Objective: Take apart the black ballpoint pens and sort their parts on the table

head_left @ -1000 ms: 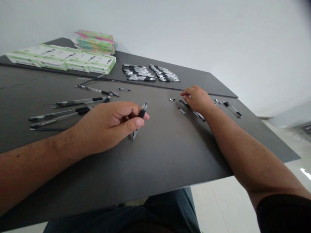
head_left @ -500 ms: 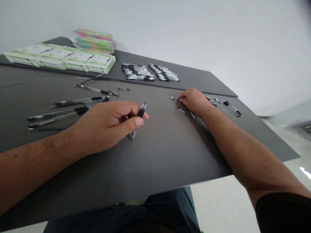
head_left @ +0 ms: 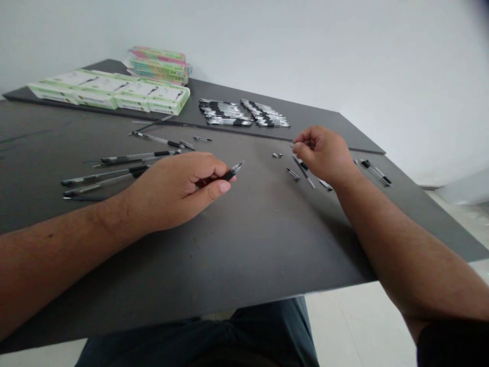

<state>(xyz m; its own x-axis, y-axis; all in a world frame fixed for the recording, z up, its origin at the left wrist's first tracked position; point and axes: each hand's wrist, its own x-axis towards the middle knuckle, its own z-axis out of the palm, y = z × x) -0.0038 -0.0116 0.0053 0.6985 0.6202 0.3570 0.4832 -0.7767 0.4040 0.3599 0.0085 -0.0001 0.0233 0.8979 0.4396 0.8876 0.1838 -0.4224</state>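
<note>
My left hand is closed around a black-gripped pen barrel, whose clear tip points right and slightly up. My right hand is lifted a little off the dark table, fingers pinched together on something too small to make out. Below it lie small pen parts and two tiny tips. The two hands are well apart.
Several loose pens lie left of my left hand. Two rows of assembled pens sit at the back. Green-white boxes and a coloured stack stand at the far left. Another pen lies at the right.
My right hand rose from the small parts on the table with its fingers pinched. My left hand tilted the pen barrel flatter, tip now pointing right. The view shifted slightly.
</note>
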